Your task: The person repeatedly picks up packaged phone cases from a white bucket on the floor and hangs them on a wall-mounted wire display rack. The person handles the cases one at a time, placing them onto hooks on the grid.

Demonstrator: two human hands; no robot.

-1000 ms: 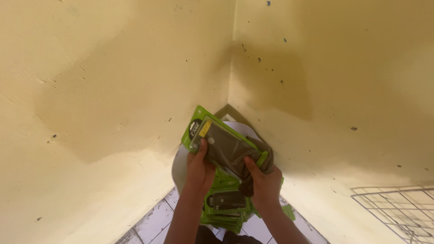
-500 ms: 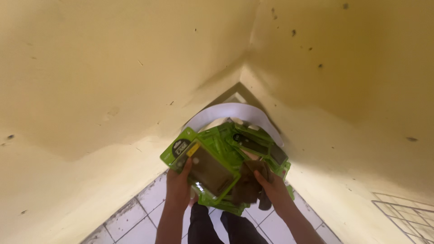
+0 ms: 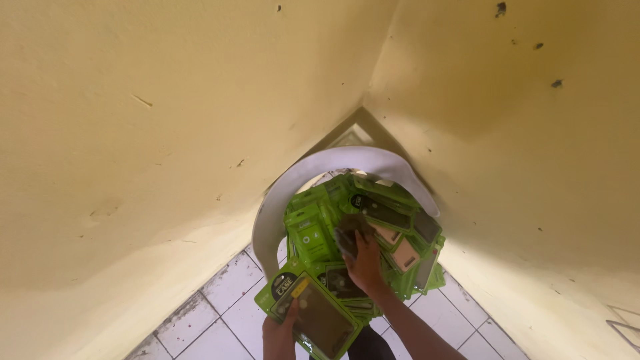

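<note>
The right hand (image 3: 365,259) reaches forward into the white basin (image 3: 270,220), its fingers curled around a dark, flat packet (image 3: 348,233) that sits on top of the heap there; the grip looks closed on that packet, though the fingertips are partly hidden behind it. The left hand (image 3: 280,337) is lower, at the near edge of the basin, and it grips a green phone-case pack (image 3: 312,315) by its near corner, thumb on the front, so that the pack tilts up and partly covers the basin's near rim. This pack has a bright green card border and a dark clear window in the middle. Around the right hand lies the pile of green packs (image 3: 320,220), many of the same kind, overlapping at all angles and filling the basin; a few toward the right edge show pale pink and dark cases through their windows. The basin stands on the tiled floor (image 3: 227,313), pushed into the corner where two yellow walls (image 3: 167,133) meet.
</note>
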